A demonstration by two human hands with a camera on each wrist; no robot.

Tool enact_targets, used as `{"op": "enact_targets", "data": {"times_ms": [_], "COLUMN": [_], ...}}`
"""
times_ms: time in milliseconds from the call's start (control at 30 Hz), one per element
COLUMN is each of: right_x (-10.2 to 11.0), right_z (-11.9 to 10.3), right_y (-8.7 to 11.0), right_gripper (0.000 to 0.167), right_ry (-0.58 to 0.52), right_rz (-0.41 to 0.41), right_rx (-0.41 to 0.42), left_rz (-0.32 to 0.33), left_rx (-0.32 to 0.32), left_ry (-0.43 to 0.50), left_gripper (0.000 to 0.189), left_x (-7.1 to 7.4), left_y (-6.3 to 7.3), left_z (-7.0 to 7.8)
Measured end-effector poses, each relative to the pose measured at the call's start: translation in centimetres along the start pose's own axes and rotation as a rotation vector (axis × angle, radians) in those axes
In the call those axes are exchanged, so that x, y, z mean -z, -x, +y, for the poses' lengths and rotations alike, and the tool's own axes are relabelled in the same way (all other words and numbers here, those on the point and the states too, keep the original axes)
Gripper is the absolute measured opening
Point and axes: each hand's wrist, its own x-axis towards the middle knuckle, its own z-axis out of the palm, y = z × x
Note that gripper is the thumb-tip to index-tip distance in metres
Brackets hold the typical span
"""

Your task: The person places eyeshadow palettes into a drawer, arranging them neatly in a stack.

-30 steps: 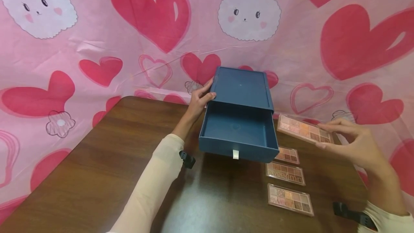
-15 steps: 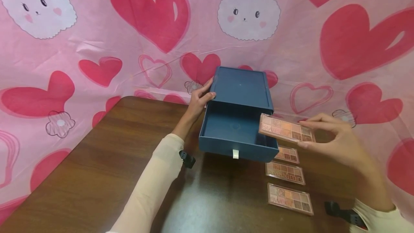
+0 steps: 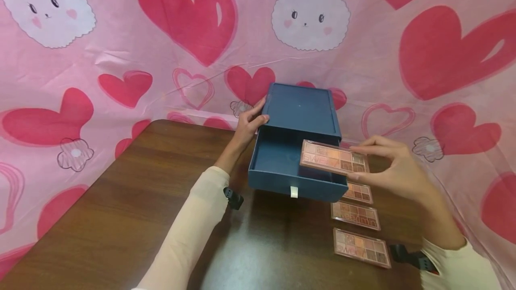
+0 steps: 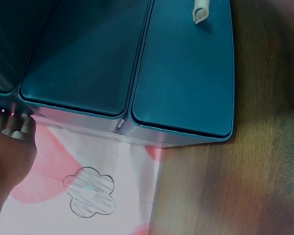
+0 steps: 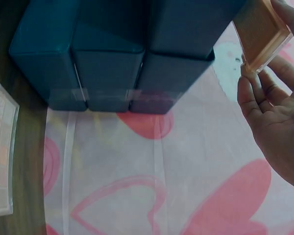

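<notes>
My right hand [image 3: 397, 167] pinches an eyeshadow palette [image 3: 334, 158] by its right end, thumb below and fingers above. The palette is tilted, with its shade side facing me, and overlaps the right part of the pulled-out drawer [image 3: 296, 187]. Nothing lies on the visible floor of this blue drawer, which has a white pull tab [image 3: 294, 192]. My left hand [image 3: 247, 124] rests against the left side of the drawer unit [image 3: 300, 106], its thumb at the front top corner. In the left wrist view its fingers [image 4: 14, 125] press the unit's side wall.
Three more palettes lie on the brown wooden table [image 3: 161, 191] right of the drawer, the nearest palette [image 3: 361, 248] closest to me. Under the pulled-out drawer, lower blue drawers [image 4: 186, 73] stay closed. A pink heart-patterned cloth [image 3: 161, 35] hangs close behind the unit.
My right hand has carried the palette leftward, from beside the drawer to over its right part. My left hand and the drawer unit have not moved.
</notes>
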Motion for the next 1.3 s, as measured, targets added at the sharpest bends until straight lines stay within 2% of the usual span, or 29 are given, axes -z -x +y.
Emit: {"op": "enact_targets", "data": {"times_ms": [233, 433, 600, 833, 1067, 1300], "right_x": [-1.5, -2.9, -4.0, -5.6, -7.1, -7.5], "right_z": [-0.9, -1.5, -2.2, -3.6, -3.8, -3.7], "right_y": [-1.4, -2.8, -4.1, -5.8, -6.1, -6.0], "right_gripper": [0.061, 0.055, 0.049, 0.051, 0.045, 0.044], "right_ry": [-0.001, 0.029, 0.06, 0.087, 0.081, 0.144], "right_rz": [-0.057, -0.124, -0.2, -0.319, -0.368, -0.381], "right_rx": [0.028, -0.008, -0.017, -0.032, -0.043, -0.016], "left_rz": [0.007, 0.008, 0.021, 0.023, 0.013, 0.027], "left_rx": [-0.01, -0.028, -0.013, -0.012, -0.03, -0.028], "left_ry": [-0.004, -0.016, -0.032, -0.022, 0.012, -0.012], "left_gripper": [0.06, 0.061, 0.063, 0.065, 0.064, 0.066], "left_x": [0.0, 0.0, -0.1, -0.2, -0.3, -0.2], "left_y": [0.0, -0.1, 0.0, 0.0, 0.0, 0.1], "left_z": [0.0, -0.1, -0.1, 0.0, -0.4, -0.3]}}
